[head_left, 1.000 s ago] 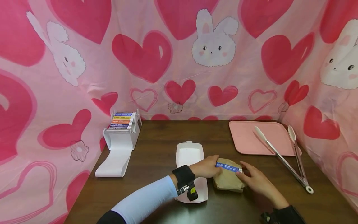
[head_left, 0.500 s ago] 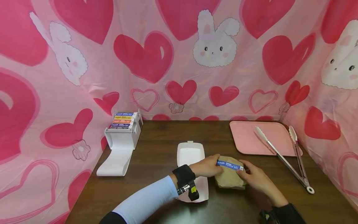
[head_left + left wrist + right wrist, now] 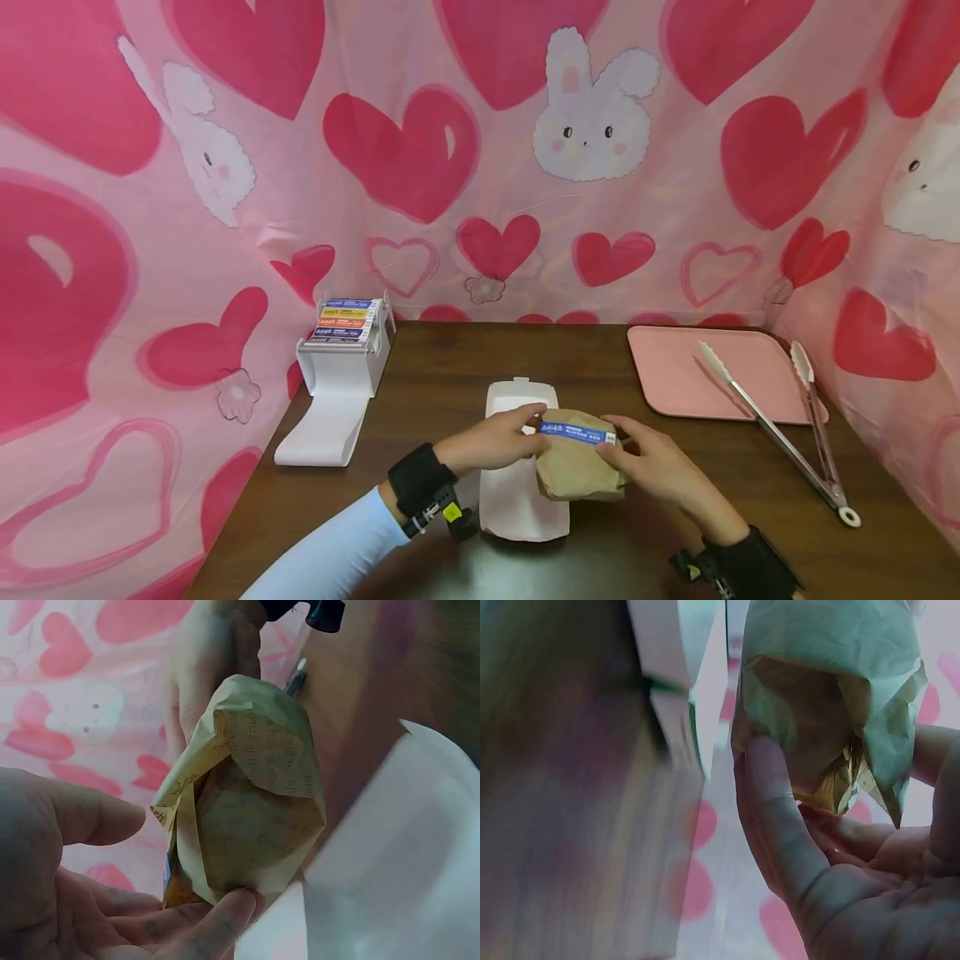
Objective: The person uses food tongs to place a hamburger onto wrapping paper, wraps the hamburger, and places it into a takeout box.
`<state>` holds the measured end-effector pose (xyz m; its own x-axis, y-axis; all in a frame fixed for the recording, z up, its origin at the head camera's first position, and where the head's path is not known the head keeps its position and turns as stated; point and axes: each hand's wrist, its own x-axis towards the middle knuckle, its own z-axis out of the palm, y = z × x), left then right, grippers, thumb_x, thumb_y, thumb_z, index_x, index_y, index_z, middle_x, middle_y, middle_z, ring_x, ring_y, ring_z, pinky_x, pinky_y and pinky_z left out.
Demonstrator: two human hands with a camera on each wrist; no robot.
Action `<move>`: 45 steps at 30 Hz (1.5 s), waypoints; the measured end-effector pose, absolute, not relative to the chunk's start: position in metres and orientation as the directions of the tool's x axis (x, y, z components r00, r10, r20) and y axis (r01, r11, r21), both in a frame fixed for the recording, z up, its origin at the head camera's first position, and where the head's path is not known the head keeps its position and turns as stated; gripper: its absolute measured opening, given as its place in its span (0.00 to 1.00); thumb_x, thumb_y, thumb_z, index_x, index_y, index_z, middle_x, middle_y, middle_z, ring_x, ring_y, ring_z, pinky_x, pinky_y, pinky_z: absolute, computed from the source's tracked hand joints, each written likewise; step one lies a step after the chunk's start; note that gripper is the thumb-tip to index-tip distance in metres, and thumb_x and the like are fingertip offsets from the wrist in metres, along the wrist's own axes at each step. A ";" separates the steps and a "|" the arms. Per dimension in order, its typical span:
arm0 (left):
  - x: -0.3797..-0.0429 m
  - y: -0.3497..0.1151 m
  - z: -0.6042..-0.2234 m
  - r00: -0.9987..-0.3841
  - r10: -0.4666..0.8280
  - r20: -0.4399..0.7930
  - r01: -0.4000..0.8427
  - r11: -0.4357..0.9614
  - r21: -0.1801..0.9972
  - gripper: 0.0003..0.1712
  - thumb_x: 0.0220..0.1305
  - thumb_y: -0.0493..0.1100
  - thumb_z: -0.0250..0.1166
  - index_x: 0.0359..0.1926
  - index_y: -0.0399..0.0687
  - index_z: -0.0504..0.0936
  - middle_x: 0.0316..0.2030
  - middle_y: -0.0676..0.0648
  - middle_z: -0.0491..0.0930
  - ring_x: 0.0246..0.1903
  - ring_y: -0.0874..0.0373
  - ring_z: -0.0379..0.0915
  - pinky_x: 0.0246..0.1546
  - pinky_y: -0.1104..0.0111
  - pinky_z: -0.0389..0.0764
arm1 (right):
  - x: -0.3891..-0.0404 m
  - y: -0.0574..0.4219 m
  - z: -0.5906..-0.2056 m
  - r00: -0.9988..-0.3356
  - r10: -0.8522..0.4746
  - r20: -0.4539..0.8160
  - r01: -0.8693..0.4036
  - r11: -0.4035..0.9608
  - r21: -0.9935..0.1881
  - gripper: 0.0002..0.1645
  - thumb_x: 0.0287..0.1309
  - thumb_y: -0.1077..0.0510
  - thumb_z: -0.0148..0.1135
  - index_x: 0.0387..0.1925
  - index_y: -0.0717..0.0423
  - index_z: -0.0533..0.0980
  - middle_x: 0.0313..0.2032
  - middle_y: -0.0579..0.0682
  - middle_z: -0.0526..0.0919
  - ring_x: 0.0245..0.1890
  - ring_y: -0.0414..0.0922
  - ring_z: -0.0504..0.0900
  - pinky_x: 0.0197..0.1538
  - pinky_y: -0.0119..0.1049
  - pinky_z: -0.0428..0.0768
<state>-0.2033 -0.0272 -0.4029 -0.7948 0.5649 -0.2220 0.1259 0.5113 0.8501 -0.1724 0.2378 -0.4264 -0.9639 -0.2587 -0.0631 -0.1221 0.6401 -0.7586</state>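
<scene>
Both my hands hold a brown paper-wrapped package [image 3: 581, 471] from its two sides, raised off the table. A blue label strip [image 3: 577, 432] is stuck across its top. My left hand [image 3: 495, 439] grips the left end; in the left wrist view its fingertips press the folded paper [image 3: 255, 832], and the thumb stands apart from it. At the right end, my right hand [image 3: 652, 458] has its fingers round the wrapper, seen in the right wrist view against its folded end [image 3: 817, 712]. Below and left lies an open white food box [image 3: 517, 508], partly hidden by the left hand and the package.
A label dispenser [image 3: 348, 350] stands at the back left, its white backing strip [image 3: 322, 437] hanging onto the table. On the right lies a pink tray [image 3: 675, 375], with metal tongs [image 3: 780, 437] resting across it and the wooden table. A heart-patterned pink cloth [image 3: 450, 167] hangs behind.
Both hands have lifted the package and carried it left, so it now overlaps the right side of the white box. The head view has shifted slightly.
</scene>
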 end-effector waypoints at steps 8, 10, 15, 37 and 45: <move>-0.189 -0.068 -0.411 -0.806 0.546 -0.227 0.101 0.506 0.857 0.36 0.72 0.49 0.62 0.75 0.41 0.63 0.61 0.38 0.75 0.49 0.53 0.79 0.56 0.53 0.80 | -0.172 0.202 -0.437 -0.932 -0.360 -0.027 -0.201 0.580 -0.789 0.32 0.66 0.46 0.66 0.64 0.61 0.73 0.42 0.51 0.83 0.38 0.43 0.82 0.34 0.35 0.80; -0.187 -0.073 -0.415 -0.807 0.543 -0.232 0.097 0.509 0.855 0.36 0.72 0.50 0.62 0.74 0.41 0.64 0.61 0.38 0.75 0.51 0.52 0.77 0.56 0.53 0.79 | -0.172 0.198 -0.440 -0.921 -0.389 -0.028 -0.216 0.568 -0.794 0.32 0.66 0.47 0.66 0.63 0.62 0.73 0.42 0.51 0.83 0.38 0.44 0.81 0.34 0.35 0.79; -0.184 -0.080 -0.427 -0.811 0.533 -0.242 0.100 0.533 0.840 0.36 0.71 0.51 0.62 0.74 0.40 0.64 0.62 0.39 0.75 0.54 0.49 0.75 0.59 0.49 0.76 | -0.174 0.190 -0.450 -0.906 -0.422 -0.030 -0.247 0.586 -0.772 0.29 0.65 0.47 0.67 0.60 0.61 0.74 0.40 0.49 0.82 0.37 0.43 0.79 0.34 0.34 0.78; -0.176 -0.093 -0.443 -0.747 0.643 -0.166 0.543 0.735 0.405 0.72 0.42 0.76 0.75 0.78 0.43 0.54 0.75 0.43 0.59 0.73 0.46 0.55 0.71 0.46 0.60 | -0.174 0.196 -0.446 -0.775 -0.630 -0.047 -0.488 0.645 -0.589 0.60 0.49 0.35 0.77 0.72 0.65 0.63 0.64 0.59 0.69 0.62 0.57 0.68 0.58 0.60 0.74; -0.177 -0.090 -0.454 -0.751 0.656 -0.070 0.616 0.736 0.280 0.59 0.42 0.76 0.75 0.68 0.47 0.70 0.60 0.49 0.73 0.64 0.52 0.64 0.71 0.50 0.60 | -0.187 0.194 -0.452 -0.740 -0.668 -0.073 -0.527 0.644 -0.554 0.54 0.43 0.32 0.79 0.67 0.55 0.72 0.55 0.47 0.70 0.55 0.49 0.67 0.53 0.49 0.75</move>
<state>-0.1769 -0.0896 -0.4536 -0.7515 0.6560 -0.0700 0.6164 0.7359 0.2802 -0.1867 0.1937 -0.4521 -0.7402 -0.6685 -0.0730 -0.5271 0.6442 -0.5543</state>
